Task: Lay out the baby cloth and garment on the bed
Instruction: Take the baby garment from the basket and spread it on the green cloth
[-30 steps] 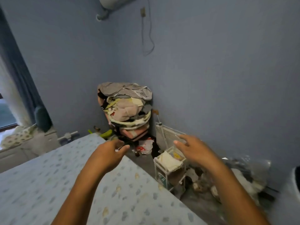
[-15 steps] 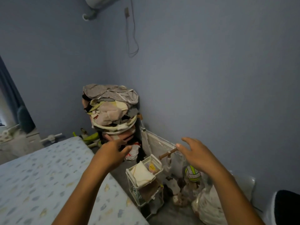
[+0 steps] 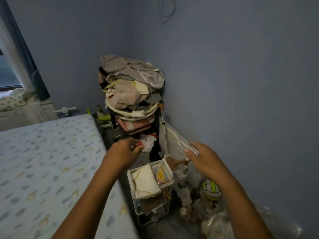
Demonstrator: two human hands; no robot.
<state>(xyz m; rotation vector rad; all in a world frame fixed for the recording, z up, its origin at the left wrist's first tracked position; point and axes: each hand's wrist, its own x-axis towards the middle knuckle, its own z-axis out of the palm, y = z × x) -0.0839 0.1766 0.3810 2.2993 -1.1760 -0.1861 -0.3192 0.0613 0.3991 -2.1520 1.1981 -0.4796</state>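
Tilting down and swinging toward the corner, the view now takes in more of the floor beside the bed (image 3: 51,161) than it did a second ago, and both hands have travelled with it, away from the mattress and toward the clutter by the wall. For the task this reads as the fetching stage: nothing lies on the bed yet, and the reach seems aimed at the cloths stored in the corner.

Leftmost, the bed wears a smooth, flat sheet, pale blue with a small scattered print. The left hand (image 3: 123,153) hovers past its corner with fingers curled loosely inward; whether it pinches something small and dark I cannot tell. Beyond it a tall heap of clothes (image 3: 131,87) leans in the corner: soft grey, cream and pink fabrics, crumpled and spilling over round cream rims.

Below, between the arms, stands a white plastic trolley (image 3: 168,170) with a perforated top tray. In it lies a folded cream baby cloth (image 3: 145,182), thick and towel-like, with a thin stitched edge. Which piece is the garment I cannot say.

The right hand (image 3: 204,160) is spread, fingers relaxed, touching or just over a clear glossy plastic edge (image 3: 183,143). Lower right, a yellow-green ball (image 3: 211,188) rests among crinkled transparent bags.
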